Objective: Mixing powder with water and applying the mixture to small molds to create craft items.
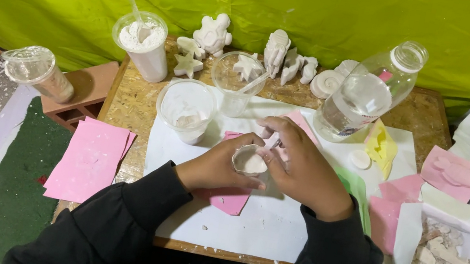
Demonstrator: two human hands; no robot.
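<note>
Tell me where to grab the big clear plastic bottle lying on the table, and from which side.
Take the bottle around its wide middle, coming down from above. It lies tilted on its side with the open neck pointing up and away toward the green cloth, so the rounded body faces upward. White figurines crowd its left, and a yellow piece sits by its base, so those sides look tighter.

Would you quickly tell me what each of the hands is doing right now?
Left hand: closed around a small white cup of white paste.
Right hand: closed on a thin white stick dipped into that cup.
</note>
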